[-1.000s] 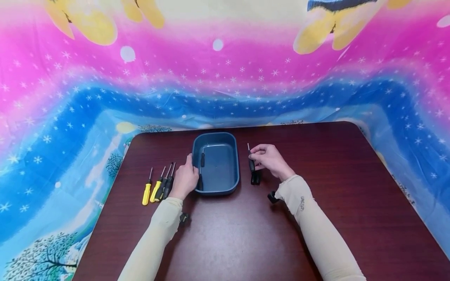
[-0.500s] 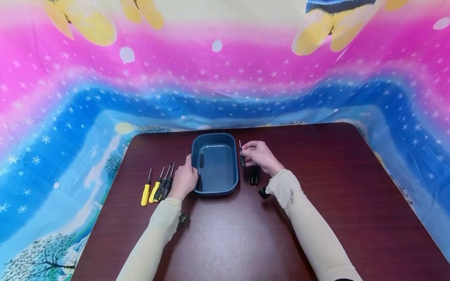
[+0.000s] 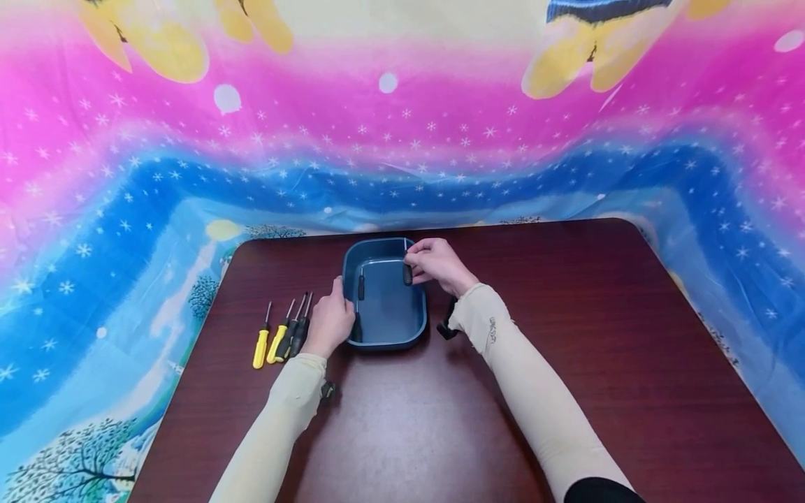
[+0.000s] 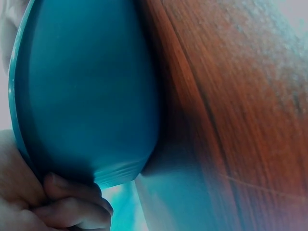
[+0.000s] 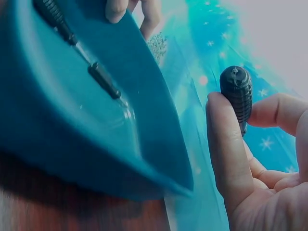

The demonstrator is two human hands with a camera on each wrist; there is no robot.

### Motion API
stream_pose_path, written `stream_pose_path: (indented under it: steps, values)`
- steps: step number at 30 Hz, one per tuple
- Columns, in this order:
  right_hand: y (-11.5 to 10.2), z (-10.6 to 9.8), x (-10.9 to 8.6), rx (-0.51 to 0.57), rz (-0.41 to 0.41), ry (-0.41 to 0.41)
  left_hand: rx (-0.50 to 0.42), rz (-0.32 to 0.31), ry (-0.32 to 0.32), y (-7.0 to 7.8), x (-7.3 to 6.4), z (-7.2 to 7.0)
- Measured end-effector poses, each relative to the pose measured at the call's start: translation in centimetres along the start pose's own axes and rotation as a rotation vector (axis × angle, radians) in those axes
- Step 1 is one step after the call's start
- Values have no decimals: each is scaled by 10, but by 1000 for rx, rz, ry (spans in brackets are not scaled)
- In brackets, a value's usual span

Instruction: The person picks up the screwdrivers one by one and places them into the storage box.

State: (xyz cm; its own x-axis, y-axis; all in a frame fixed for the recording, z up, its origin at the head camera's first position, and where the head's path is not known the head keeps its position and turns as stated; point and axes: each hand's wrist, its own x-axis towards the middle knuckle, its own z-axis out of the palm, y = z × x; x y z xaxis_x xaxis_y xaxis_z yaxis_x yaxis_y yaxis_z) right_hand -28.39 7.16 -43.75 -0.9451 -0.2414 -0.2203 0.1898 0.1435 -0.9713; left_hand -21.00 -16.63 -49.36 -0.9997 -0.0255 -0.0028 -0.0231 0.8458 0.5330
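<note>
My left hand (image 3: 331, 318) grips the left rim of a dark blue-grey plastic bin (image 3: 388, 345). The left wrist view shows its fingers (image 4: 77, 207) curled against the bin's outer wall (image 4: 91, 91). A small screwdriver (image 3: 407, 274) with a ribbed black handle is pinched between the thumb and fingers of my right hand (image 3: 442, 265), tip pointing away, over the bin's right side. From the right wrist, the handle's butt end (image 5: 235, 79) faces the camera. Inside the bin, two black-handled screwdrivers lie along the left wall, one farther back (image 3: 361, 285), one nearer (image 3: 358, 325).
Left of the bin, two yellow-handled screwdrivers (image 3: 260, 349) and two larger black-handled ones (image 3: 300, 337) lie on the dark red-brown table (image 3: 566, 279). The right wrist mostly hides black handles on the table right of the bin. A patterned cloth (image 3: 390, 175) hangs behind.
My right hand has carried the screwdriver leftward from the table right of the bin to above the bin's right side. The left hand has stayed on the rim.
</note>
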Motion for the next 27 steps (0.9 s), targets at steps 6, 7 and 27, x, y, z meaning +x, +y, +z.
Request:
stream_pose_path:
  steps: [6, 7, 27]
  values:
    - [-5, 22, 11, -26, 6, -22, 27, -3, 14, 1, 0, -1]
    - [-5, 25, 13, -27, 9, -28, 33, -5, 15, 1, 0, -1]
    - [-2, 55, 36, -105, 54, -54, 34, -37, -3, 4, 0, 1]
